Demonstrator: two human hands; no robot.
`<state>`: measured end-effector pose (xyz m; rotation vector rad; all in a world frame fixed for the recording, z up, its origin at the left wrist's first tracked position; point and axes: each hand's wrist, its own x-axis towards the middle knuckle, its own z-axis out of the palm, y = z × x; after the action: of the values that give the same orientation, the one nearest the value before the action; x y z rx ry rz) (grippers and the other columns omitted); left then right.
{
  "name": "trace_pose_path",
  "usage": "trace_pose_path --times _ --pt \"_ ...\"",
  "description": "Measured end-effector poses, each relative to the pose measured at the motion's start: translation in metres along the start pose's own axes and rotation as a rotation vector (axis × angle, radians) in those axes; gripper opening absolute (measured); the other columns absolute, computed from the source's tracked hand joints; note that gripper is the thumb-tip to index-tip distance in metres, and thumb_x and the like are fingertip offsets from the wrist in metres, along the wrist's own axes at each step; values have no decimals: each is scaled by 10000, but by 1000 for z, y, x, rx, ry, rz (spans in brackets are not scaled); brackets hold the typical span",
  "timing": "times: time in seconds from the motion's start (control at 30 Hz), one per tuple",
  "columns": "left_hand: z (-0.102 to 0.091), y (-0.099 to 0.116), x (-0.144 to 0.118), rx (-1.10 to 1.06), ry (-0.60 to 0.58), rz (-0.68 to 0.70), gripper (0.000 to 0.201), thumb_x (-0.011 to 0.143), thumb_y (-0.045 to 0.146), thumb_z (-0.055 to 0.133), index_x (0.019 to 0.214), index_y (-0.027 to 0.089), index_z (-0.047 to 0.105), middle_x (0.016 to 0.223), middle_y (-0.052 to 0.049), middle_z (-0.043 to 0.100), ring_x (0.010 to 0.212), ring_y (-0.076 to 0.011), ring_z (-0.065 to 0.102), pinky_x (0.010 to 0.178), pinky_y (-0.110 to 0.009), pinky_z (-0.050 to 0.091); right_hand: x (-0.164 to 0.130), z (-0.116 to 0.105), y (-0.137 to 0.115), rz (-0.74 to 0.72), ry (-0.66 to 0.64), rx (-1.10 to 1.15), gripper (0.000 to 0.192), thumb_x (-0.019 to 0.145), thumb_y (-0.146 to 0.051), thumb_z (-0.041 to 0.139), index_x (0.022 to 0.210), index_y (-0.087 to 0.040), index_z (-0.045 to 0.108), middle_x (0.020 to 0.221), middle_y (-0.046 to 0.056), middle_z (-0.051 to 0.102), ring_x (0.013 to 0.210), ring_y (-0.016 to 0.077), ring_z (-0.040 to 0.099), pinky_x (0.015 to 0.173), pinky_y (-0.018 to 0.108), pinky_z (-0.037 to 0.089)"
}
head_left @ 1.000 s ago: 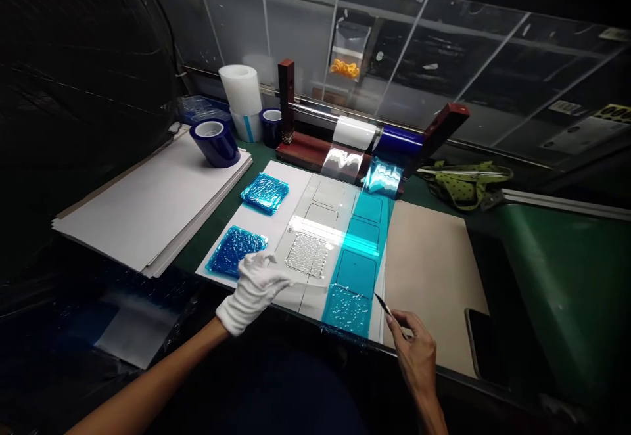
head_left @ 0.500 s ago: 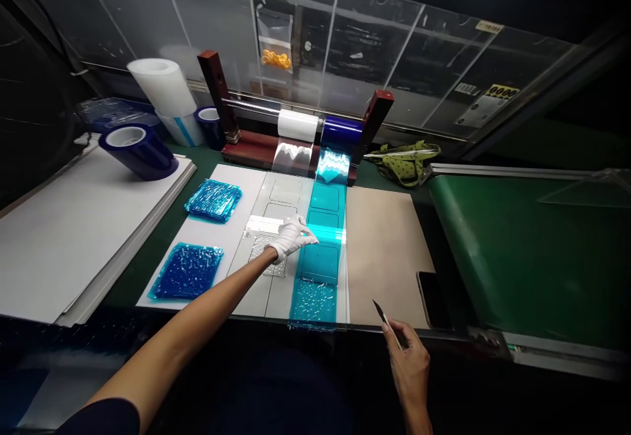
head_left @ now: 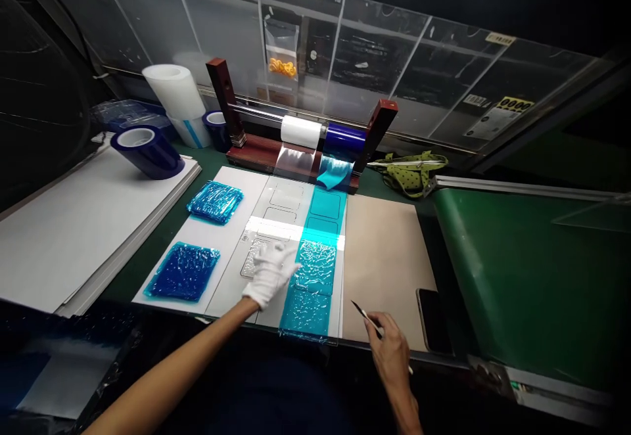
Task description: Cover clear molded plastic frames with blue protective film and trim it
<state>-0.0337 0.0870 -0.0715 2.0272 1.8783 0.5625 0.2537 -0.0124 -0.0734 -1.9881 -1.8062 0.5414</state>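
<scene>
- Head cam: my gloved left hand (head_left: 270, 273) lies flat, fingers loosely apart, pressing the wrinkled blue film strip (head_left: 310, 277) near the front edge of the white board (head_left: 224, 238).
- My bare right hand (head_left: 391, 351) sits off the board's front right corner, fingers pinched around a thin blade (head_left: 365, 315).
- Film rolls on the holder (head_left: 323, 136) sit at the board's back edge.

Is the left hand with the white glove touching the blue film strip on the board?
Touching. In the head view the gloved left hand lies flat, fingertips resting on the wrinkled edge of the blue film strip, no gap showing.
</scene>
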Motion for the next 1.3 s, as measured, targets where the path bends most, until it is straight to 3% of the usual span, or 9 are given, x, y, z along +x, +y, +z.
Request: trace_pose_path --times 0.1,0.23,0.4,0.5,0.63,0.77,0.93,1.07,1.3 --pt "16 0 -51 113 -104 -18 343 792 433 631 1111 309 613 1072 -53 593 947 -246 544 804 -412 450 29 21 -25 -169 -169 -209 274 935 -244 373 885 -198 638 896 49 659 813 169 622 662 254 399" --pt "39 4 -96 227 -186 -67 523 751 426 659 1246 302 548 1125 -111 597 936 -299 547 791 -427 426 64 54 -64 -335 -288 -303 271 945 -210 388 855 -221 643 879 22 644 818 145 594 617 243 334" --pt "51 7 -105 301 -213 -138 535 804 438 578 1315 313 481 1183 -117 585 968 -320 539 805 -439 403 92 89 -103 -491 -385 -381 275 944 -185 373 848 -215 629 886 35 622 822 153 552 574 252 274" --pt "51 9 -104 321 -224 -164 552 804 453 565 1330 318 462 1188 -116 584 948 -314 541 798 -433 402 98 95 -111 -533 -427 -423 292 944 -167 350 856 -208 625 887 44 614 813 158 536 576 255 271" --pt "50 9 -106 319 -225 -165 528 824 457 534 1330 330 455 1206 -92 578 975 -300 535 826 -426 397 98 78 -94 -529 -453 -459 283 944 -176 363 836 -216 621 901 41 617 830 160 538 570 256 266" --pt "50 10 -108 314 -229 -163 546 828 458 523 1348 316 431 1274 -94 544 1054 -308 514 872 -443 385 94 41 -51 -447 -438 -482 250 927 -152 399 809 -214 611 910 47 625 835 164 554 563 260 258" --pt "58 23 -110 322 -254 -135 1098 561 654 683 1444 167 250 1454 -189 337 1283 -391 332 1032 -529 259 78 6 -4 -260 -383 -436 220 891 -144 429 812 -199 626 853 57 649 764 171 590 579 263 281" --pt "77 32 -111 319 -312 -61 1362 368 751 689 1461 126 169 1509 -215 215 1388 -380 162 1114 -518 120 54 13 5 -142 -368 -302 160 856 -179 491 861 -208 648 868 46 687 800 180 624 631 252 339" --pt "98 31 -110 349 -360 -34 1402 345 782 647 1461 100 142 1521 -220 172 1410 -393 64 1125 -550 73 31 37 1 -9 -345 14 152 794 -235 510 786 -213 660 826 45 693 805 204 636 679 269 412"
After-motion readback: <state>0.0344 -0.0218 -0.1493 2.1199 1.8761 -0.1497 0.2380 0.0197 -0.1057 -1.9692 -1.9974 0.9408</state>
